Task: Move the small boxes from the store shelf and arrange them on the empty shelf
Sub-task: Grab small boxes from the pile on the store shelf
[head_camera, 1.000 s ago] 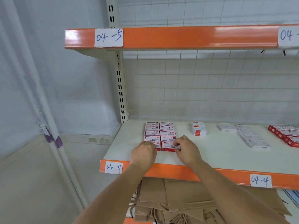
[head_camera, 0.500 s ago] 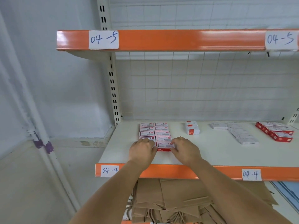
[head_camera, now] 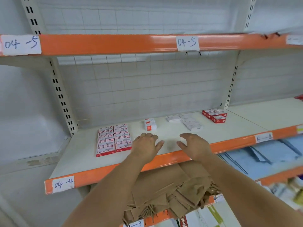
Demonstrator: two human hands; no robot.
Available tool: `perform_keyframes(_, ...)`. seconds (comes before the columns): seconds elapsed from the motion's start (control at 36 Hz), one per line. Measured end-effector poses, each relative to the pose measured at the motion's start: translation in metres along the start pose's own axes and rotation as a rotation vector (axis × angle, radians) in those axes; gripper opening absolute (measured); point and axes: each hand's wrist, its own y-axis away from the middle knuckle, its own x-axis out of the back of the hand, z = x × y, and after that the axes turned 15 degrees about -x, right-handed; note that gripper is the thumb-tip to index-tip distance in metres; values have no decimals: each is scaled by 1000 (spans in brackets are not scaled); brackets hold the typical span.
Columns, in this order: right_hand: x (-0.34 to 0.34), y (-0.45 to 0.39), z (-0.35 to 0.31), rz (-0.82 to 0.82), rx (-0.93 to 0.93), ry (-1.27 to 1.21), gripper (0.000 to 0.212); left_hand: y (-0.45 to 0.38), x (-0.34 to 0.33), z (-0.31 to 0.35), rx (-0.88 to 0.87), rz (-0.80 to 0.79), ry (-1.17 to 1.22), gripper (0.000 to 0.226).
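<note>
Several small red-and-white boxes (head_camera: 114,139) lie flat in two neat columns at the left of the white shelf (head_camera: 82,154) labelled 04-4. Just right of them hovers my left hand (head_camera: 145,147), fingers relaxed and holding nothing. My right hand (head_camera: 194,146) is a little further right over bare shelf, also empty with its fingers spread. A short stack of white boxes (head_camera: 150,124) stands behind my hands. More white boxes (head_camera: 191,122) lie in a row at mid-shelf, and a group of red boxes (head_camera: 214,114) sits at the back right.
The orange-edged shelf 04-5 (head_camera: 114,44) hangs overhead. Brown paper bags (head_camera: 172,189) are piled on the shelf below, with blue sheets (head_camera: 262,158) to their right. A slotted upright (head_camera: 60,95) stands at the left, another (head_camera: 231,87) at the right.
Both hands have let go of the front red-and-white boxes and moved right, off the group. The view has swung right and closer to the shelf.
</note>
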Motion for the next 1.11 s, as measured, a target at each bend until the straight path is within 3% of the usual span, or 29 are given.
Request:
perform_keyframes(0.47,61,44,250,-39,-341,70,55,-103,-57,232,-334,-121,171,47)
perform_keyframes(0.64,74,59,322,-36,-428,74,56,-134,-72,303,-439,-161,183,55)
perform_keyframes(0.86,90,56,399,-21,-517,133,55,-187,-95,377,-570,-303,177,60)
perform_keyframes(1.11,100,15,465,27,-638,125,54,-267,-117,428,-706,-312,197,58)
